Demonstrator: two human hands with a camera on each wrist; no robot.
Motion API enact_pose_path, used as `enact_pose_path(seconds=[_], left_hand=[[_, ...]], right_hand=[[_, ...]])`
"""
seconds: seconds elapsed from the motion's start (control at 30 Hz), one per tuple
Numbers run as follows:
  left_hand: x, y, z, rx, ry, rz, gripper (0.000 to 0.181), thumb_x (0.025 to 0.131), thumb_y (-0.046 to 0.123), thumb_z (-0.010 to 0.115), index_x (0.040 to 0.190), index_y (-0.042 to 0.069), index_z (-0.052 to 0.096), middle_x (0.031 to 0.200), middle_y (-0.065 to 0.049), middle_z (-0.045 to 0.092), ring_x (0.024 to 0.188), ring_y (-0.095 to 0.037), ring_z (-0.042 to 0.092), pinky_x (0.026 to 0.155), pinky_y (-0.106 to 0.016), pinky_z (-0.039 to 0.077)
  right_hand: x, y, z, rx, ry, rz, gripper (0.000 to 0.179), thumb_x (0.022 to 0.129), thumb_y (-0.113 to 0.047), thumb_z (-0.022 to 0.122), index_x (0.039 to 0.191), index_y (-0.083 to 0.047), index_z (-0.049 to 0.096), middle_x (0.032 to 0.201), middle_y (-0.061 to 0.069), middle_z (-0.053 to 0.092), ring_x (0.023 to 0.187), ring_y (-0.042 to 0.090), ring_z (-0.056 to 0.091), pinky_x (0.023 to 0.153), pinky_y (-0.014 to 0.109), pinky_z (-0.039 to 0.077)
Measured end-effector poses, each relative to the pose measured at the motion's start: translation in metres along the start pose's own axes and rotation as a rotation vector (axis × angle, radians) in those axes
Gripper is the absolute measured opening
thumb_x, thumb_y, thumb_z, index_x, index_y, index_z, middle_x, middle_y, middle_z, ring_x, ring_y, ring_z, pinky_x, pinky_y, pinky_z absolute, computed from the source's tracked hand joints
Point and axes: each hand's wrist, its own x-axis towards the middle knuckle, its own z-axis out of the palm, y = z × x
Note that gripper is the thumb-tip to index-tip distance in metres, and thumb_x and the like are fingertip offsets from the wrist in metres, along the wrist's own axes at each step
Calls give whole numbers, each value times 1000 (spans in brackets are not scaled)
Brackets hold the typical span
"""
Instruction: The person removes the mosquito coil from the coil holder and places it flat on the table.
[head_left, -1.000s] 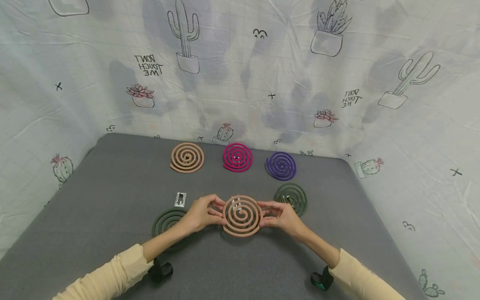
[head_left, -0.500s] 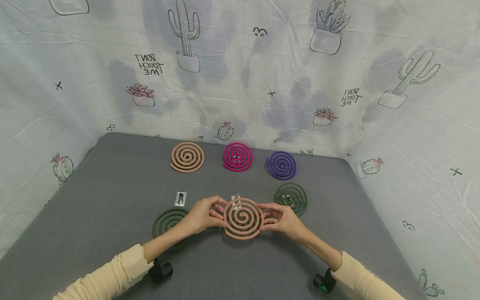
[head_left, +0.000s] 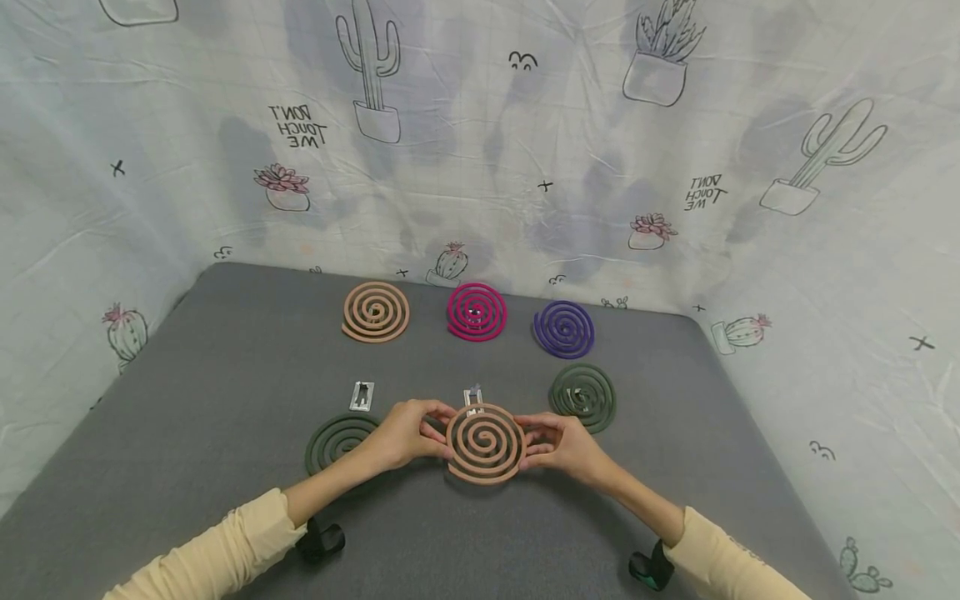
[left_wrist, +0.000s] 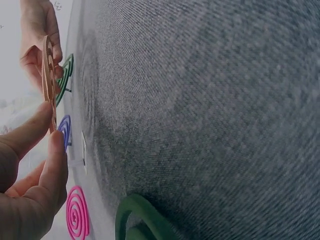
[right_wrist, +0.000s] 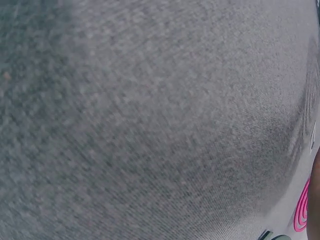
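Observation:
A tan mosquito coil (head_left: 486,437) hangs over the grey table, held level between both hands. My left hand (head_left: 415,433) pinches its left edge between thumb and fingers; the left wrist view shows the coil (left_wrist: 48,75) edge-on. At the opposite edge my right hand (head_left: 568,446) pinches it too. Just beyond the coil lies a small metal coil stand (head_left: 472,395), its near end overlapped by the coil in the head view. A dark green coil (head_left: 330,437) is partly hidden under my left forearm. The right wrist view catches only a sliver of hand at its right edge.
Along the back lie a tan coil (head_left: 376,312), a pink coil (head_left: 476,312) and a purple coil (head_left: 563,329). A second green coil (head_left: 582,398) is right of the hands; another metal stand (head_left: 362,397) lies left. A patterned cloth (head_left: 480,150) walls the table.
Both hands have drawn the tan coil slightly toward the body, and more of the metal stand behind it shows. The grips look the same; the other coils stay put.

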Motion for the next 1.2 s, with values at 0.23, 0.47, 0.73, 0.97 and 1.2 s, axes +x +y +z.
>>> enact_pose_path(seconds=[0.23, 0.47, 0.73, 0.97, 1.2], left_hand=[[-1, 5, 1, -3, -10, 24, 55, 68, 0, 84, 116, -12, 60, 103, -20, 65, 73, -16, 70, 55, -19, 54], [0, 3, 3, 12, -20, 17, 54, 67, -2, 85, 114, -11, 60, 100, -18, 64, 71, -15, 69, 56, -18, 54], [-1, 4, 5, 45, -33, 23, 54, 66, -6, 84, 114, -12, 60, 104, -19, 61, 73, -17, 69, 59, -17, 54], [-1, 4, 8, 101, -40, 43, 53, 65, -7, 84, 112, -14, 59, 100, -18, 58, 71, -17, 68, 59, -17, 54], [0, 2, 10, 148, -47, 57, 55, 65, -6, 84, 113, -15, 58, 98, -17, 57, 70, -17, 66, 60, -15, 53]], right_hand=[[-1, -2, 0, -35, -11, -12, 65, 71, 5, 79, 128, 16, 50, 120, 32, 53, 94, 13, 64, 82, 33, 56], [-2, -2, 0, 2, -26, -1, 65, 70, 9, 79, 127, 19, 48, 123, 35, 50, 94, 14, 63, 81, 34, 57], [-3, -1, 0, -45, -14, -12, 64, 70, 8, 80, 124, 20, 49, 122, 35, 51, 93, 17, 63, 80, 33, 57], [-2, -3, 3, -89, 3, 15, 64, 67, 9, 81, 124, 17, 52, 122, 31, 54, 94, 18, 62, 80, 32, 57], [0, -6, 4, -156, 16, 29, 64, 65, 7, 83, 123, 14, 56, 115, 25, 58, 93, 15, 60, 79, 30, 57]])
